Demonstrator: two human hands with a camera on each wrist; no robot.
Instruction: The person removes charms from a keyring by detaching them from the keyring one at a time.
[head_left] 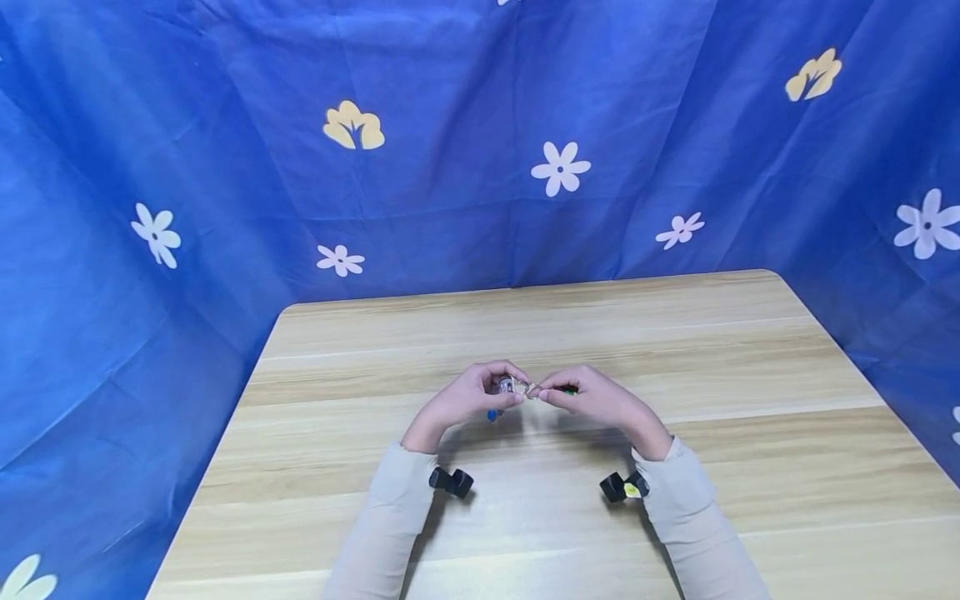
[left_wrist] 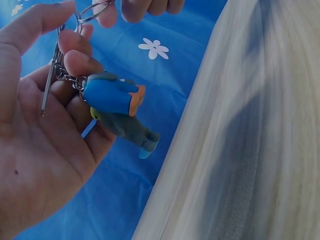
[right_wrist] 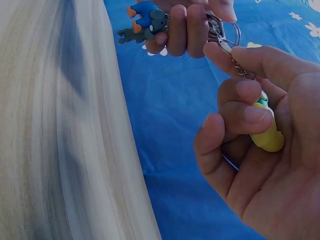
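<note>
Key rings (right_wrist: 239, 36) sit between our two sets of fingertips, above the table (head_left: 525, 533). The left hand's (head_left: 472, 395) fingers curl in and hold one side, the blue figurine (left_wrist: 107, 95) just past their tips; the right hand's (head_left: 600, 400) thumb and forefinger pinch the other, a yellow charm (right_wrist: 270, 136) inside its curled fingers. We could lose a ring (smooth metal slips) if either pinch loosens, or kink the charm's chain (right_wrist: 241, 69) by twisting.
</note>
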